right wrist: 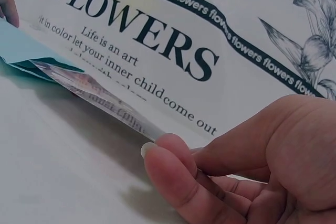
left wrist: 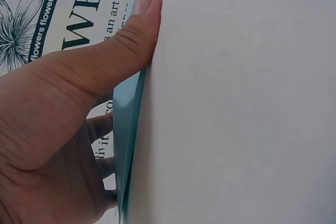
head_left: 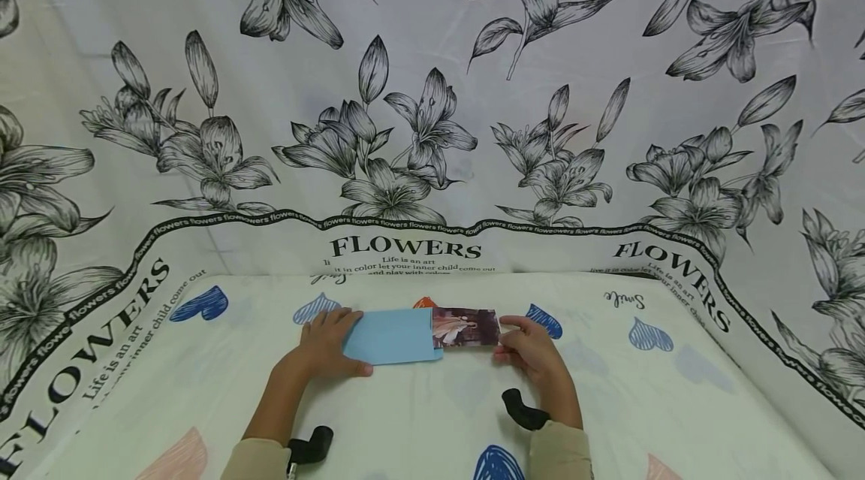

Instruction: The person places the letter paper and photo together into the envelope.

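A light blue envelope [head_left: 388, 336] lies low over the table, its opening facing right. My left hand [head_left: 329, 345] grips its left end, the thumb along the near edge and the fingers at the far side; the left wrist view shows the thumb [left wrist: 140, 24] against the blue paper. Partly inside the opening is a glossy picture card [head_left: 465, 327], dark reddish-brown with a pale pink figure. Its left part is hidden in the envelope. My right hand [head_left: 534, 348] pinches the card's right end between thumb and fingers, and the card [right wrist: 105, 95] appears tilted in the right wrist view.
A white cloth [head_left: 419, 420] printed with coloured hearts covers the table. Behind it hangs a white curtain [head_left: 432, 29] with black lily drawings and lettering. Black curved pieces [head_left: 523, 410] sit at both wrists, beside beige sleeves [head_left: 559, 450].
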A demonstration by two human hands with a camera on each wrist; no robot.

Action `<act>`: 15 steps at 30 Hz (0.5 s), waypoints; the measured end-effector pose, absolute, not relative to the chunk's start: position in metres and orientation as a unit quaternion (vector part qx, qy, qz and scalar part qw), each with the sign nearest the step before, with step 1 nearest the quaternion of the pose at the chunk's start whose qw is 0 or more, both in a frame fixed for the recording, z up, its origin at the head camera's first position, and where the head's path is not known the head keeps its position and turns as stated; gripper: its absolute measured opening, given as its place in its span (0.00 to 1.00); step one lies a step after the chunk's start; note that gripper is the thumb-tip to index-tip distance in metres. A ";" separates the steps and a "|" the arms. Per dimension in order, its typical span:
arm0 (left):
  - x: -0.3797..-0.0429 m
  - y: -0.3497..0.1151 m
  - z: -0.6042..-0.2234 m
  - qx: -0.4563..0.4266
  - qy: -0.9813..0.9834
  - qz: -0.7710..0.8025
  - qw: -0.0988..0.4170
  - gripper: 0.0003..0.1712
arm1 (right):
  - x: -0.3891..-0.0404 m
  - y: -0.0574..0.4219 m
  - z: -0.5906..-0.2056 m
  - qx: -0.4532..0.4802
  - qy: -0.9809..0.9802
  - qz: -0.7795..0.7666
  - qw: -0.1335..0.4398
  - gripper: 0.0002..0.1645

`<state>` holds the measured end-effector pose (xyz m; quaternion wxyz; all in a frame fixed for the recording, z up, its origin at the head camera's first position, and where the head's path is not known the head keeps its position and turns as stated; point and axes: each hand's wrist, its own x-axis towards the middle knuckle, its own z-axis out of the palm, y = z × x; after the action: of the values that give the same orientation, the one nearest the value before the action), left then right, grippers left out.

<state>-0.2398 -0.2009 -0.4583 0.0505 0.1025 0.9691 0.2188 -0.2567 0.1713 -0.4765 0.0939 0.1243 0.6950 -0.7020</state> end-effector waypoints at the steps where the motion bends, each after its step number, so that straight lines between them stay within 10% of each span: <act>1: -0.240 -0.201 -0.458 0.104 0.969 0.217 0.049 0.62 | -0.257 0.171 -0.477 0.124 0.695 -0.702 0.096 0.26; 15: -0.240 -0.199 -0.459 0.102 0.970 0.215 0.047 0.62 | -0.255 0.172 -0.472 0.111 0.709 -0.685 0.127 0.29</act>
<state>-0.2396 -0.1994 -0.4592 0.0468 0.1019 0.9701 0.2154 -0.2545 0.1718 -0.4724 0.1268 0.1111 0.7089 -0.6849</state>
